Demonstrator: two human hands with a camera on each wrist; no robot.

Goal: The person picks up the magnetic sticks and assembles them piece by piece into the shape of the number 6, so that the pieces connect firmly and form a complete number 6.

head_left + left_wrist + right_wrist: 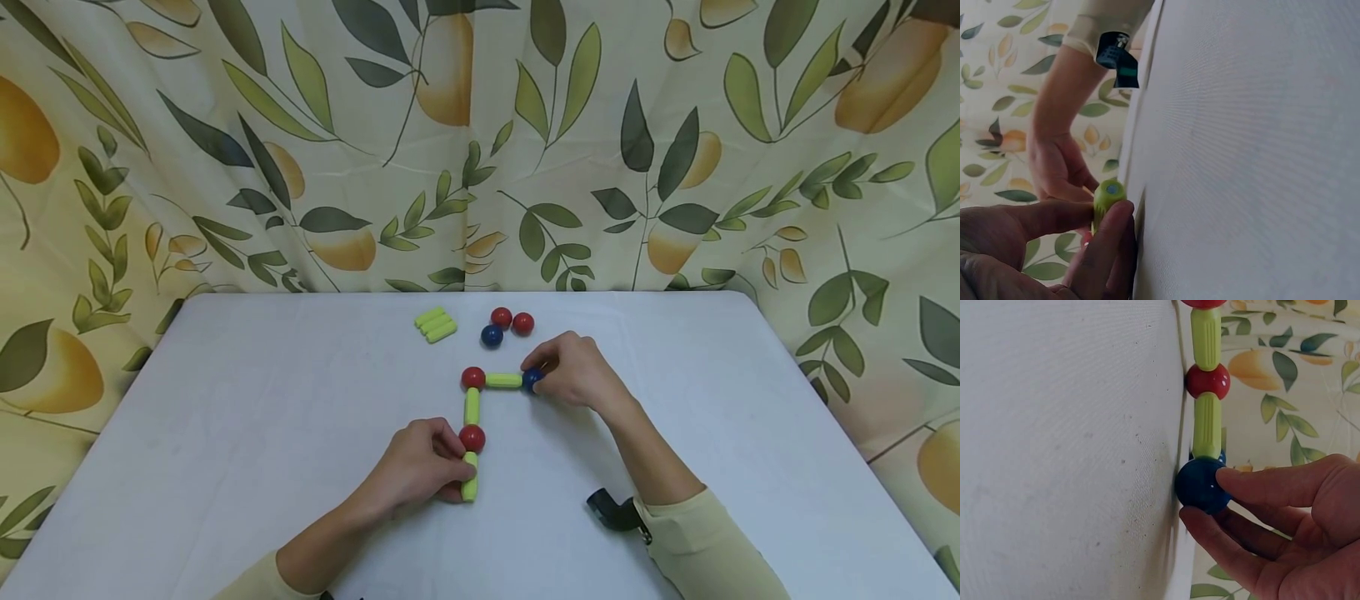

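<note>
At the near end of a bent chain (473, 378) on the white table (300, 367), my left hand (422, 463) pinches a green rod (469, 483) touching a red ball (472, 438). Farther off, my right hand (579, 372) grips the blue ball (531, 380) ending the chain. Beyond lie three loose balls (501, 317) and some spare rods (437, 324).

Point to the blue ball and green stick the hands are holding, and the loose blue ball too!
Held blue ball (1199, 486): right wrist view, its uncovered side.
Held green stick (470, 489): head view, near its lower end.
Loose blue ball (492, 336): head view, its middle.
</note>
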